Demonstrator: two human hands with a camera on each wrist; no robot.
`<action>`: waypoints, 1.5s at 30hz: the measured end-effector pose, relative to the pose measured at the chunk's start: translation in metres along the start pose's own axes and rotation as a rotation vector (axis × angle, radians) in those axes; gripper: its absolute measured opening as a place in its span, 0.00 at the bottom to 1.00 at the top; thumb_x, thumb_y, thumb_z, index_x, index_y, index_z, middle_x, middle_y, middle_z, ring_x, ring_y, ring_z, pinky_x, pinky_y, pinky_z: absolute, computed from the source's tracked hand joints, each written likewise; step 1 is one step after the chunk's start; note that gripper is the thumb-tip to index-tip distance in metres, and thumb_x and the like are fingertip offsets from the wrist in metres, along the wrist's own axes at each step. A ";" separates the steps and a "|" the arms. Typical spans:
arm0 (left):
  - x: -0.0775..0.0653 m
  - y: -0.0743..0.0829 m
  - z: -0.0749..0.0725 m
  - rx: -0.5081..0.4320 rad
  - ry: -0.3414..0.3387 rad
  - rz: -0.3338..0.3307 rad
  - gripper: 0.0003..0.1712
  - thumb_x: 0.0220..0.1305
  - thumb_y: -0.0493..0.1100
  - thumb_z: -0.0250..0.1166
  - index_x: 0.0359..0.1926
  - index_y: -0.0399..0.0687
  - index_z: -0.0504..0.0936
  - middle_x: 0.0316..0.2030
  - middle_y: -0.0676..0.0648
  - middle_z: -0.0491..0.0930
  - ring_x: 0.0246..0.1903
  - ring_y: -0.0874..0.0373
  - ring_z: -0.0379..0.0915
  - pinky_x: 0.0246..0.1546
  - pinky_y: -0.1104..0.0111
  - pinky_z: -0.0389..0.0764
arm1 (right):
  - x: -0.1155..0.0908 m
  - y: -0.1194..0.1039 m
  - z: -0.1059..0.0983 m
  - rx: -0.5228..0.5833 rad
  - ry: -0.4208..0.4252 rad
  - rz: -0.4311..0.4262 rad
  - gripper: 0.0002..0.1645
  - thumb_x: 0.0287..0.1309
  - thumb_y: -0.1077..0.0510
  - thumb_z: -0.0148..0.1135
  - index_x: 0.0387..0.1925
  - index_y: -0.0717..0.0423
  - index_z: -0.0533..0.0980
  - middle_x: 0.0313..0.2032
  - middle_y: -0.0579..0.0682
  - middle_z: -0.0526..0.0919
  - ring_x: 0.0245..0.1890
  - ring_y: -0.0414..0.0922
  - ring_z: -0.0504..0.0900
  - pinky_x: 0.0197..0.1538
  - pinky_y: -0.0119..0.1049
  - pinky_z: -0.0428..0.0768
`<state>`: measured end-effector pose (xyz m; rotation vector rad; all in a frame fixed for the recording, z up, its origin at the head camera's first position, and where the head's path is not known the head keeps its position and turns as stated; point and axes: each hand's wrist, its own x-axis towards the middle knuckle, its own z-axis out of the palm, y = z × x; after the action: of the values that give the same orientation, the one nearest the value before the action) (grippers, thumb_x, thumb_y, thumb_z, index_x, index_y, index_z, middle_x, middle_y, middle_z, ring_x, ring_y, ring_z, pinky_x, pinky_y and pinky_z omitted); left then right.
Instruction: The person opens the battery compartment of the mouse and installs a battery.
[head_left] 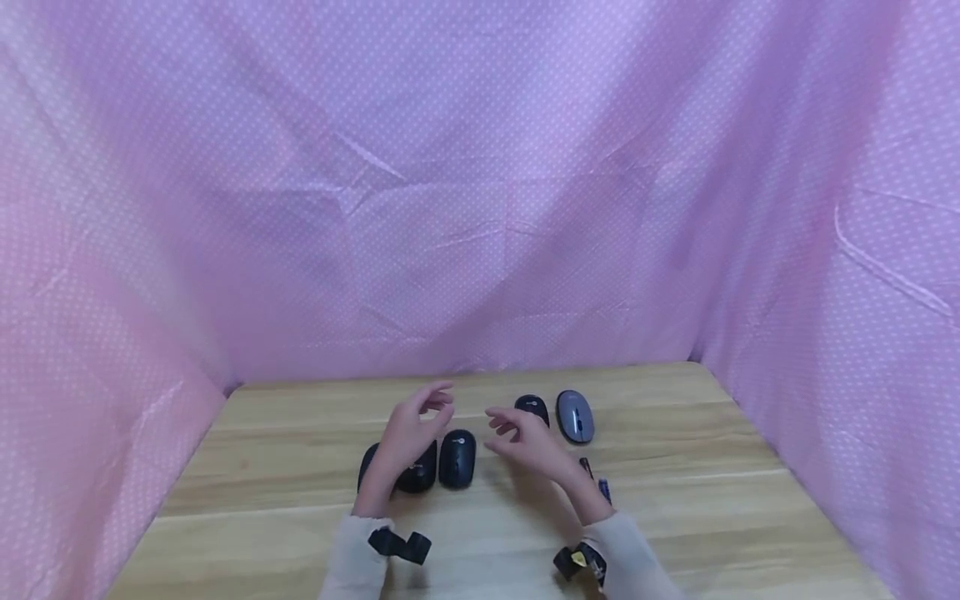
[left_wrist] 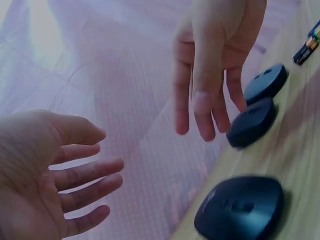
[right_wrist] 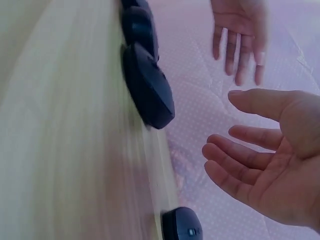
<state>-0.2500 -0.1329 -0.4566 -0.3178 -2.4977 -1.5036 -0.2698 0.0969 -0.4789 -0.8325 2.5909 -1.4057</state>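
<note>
Both hands are raised over the table, palms toward each other with a gap between them, and neither holds anything. The left hand (head_left: 411, 429) has its fingers loosely extended above two dark mice, a black mouse (head_left: 418, 473) and another black mouse (head_left: 367, 462) that its wrist partly covers. Just right of it lies a black mouse (head_left: 457, 459). The right hand (head_left: 528, 442), fingers relaxed, overlaps the lower part of a black mouse (head_left: 532, 406) in the head view. A grey mouse (head_left: 575, 417) lies to the right of that one. In the right wrist view the right hand's fingers (right_wrist: 235, 165) are spread apart.
Batteries (head_left: 604, 491) lie beside the right forearm, partly hidden by it. The wooden table (head_left: 712, 500) is enclosed by pink dotted cloth (head_left: 480, 250) at the back and both sides. Each wrist wears a black camera strap.
</note>
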 end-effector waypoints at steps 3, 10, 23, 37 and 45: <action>-0.003 -0.009 -0.007 0.052 -0.044 -0.028 0.25 0.66 0.38 0.68 0.63 0.45 0.79 0.50 0.42 0.86 0.55 0.45 0.81 0.62 0.43 0.76 | 0.007 0.000 0.007 0.031 -0.018 0.016 0.31 0.62 0.59 0.70 0.64 0.64 0.74 0.53 0.66 0.83 0.51 0.59 0.84 0.53 0.56 0.84; -0.010 -0.027 -0.005 0.112 -0.191 -0.071 0.35 0.60 0.45 0.76 0.67 0.45 0.75 0.59 0.35 0.80 0.60 0.35 0.76 0.58 0.43 0.80 | 0.009 0.006 0.030 0.016 -0.093 0.055 0.41 0.59 0.52 0.73 0.70 0.62 0.69 0.64 0.65 0.77 0.61 0.61 0.78 0.61 0.59 0.79; -0.017 -0.038 0.007 0.327 -0.352 -0.048 0.59 0.35 0.42 0.87 0.72 0.43 0.70 0.68 0.39 0.74 0.66 0.35 0.65 0.65 0.36 0.65 | 0.009 0.014 0.039 -0.058 -0.111 -0.020 0.54 0.44 0.58 0.82 0.71 0.68 0.65 0.67 0.65 0.73 0.68 0.60 0.71 0.72 0.59 0.67; -0.017 -0.044 0.012 0.389 -0.352 -0.087 0.58 0.35 0.41 0.87 0.71 0.45 0.70 0.65 0.39 0.75 0.64 0.36 0.61 0.68 0.34 0.54 | 0.008 0.014 0.042 -0.130 -0.121 0.014 0.54 0.42 0.60 0.82 0.71 0.66 0.65 0.67 0.63 0.74 0.68 0.60 0.70 0.72 0.61 0.66; -0.016 -0.044 0.014 0.392 -0.335 -0.086 0.57 0.37 0.44 0.87 0.71 0.45 0.70 0.64 0.41 0.76 0.64 0.38 0.62 0.68 0.35 0.54 | 0.009 0.018 0.043 -0.107 -0.145 0.032 0.52 0.45 0.62 0.80 0.71 0.65 0.65 0.68 0.62 0.73 0.70 0.59 0.69 0.74 0.58 0.66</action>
<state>-0.2482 -0.1419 -0.5051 -0.4263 -3.0283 -1.0156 -0.2720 0.0680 -0.5161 -0.8669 2.5751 -1.1611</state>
